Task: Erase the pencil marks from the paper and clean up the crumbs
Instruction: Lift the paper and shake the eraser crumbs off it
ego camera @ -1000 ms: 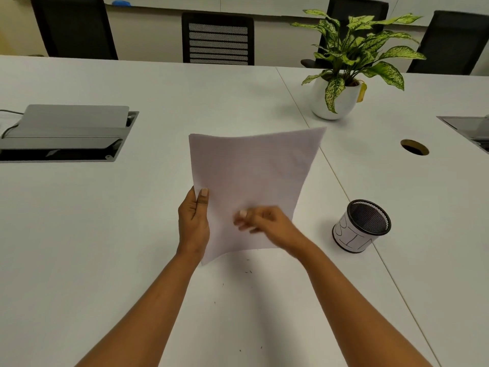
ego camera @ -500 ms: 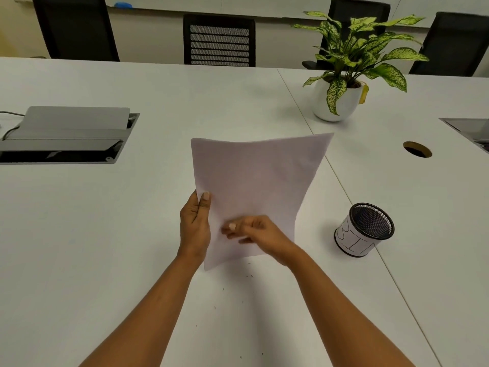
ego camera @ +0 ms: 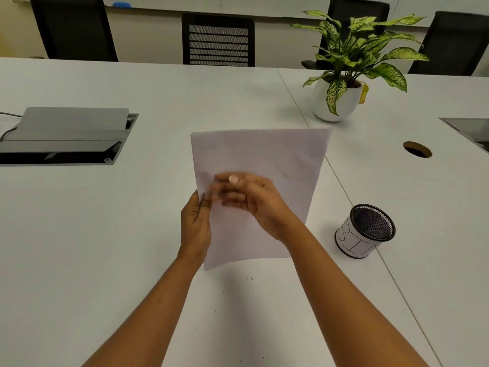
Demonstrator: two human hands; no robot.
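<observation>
A white sheet of paper (ego camera: 264, 157) is held tilted up off the white table (ego camera: 105, 234), its face toward me. My left hand (ego camera: 195, 223) grips the paper's left edge, thumb on the front. My right hand (ego camera: 248, 200) lies across the paper's front near the left edge, fingers spread and blurred with motion, holding nothing that I can see. Small dark eraser crumbs (ego camera: 250, 278) are scattered on the table below the paper's bottom edge and toward me. No pencil marks are visible on the sheet.
A black mesh cup (ego camera: 365, 231) with a paper label stands to the right of the paper. A potted plant (ego camera: 336, 102) sits at the back right. A grey cable box (ego camera: 63, 136) with raised lid is at left; a cable hole (ego camera: 417, 149) at right. Chairs line the far edge.
My right hand has swept from the paper's lower middle up and left across its face. The left hand keeps the same grip; the sheet stays raised.
</observation>
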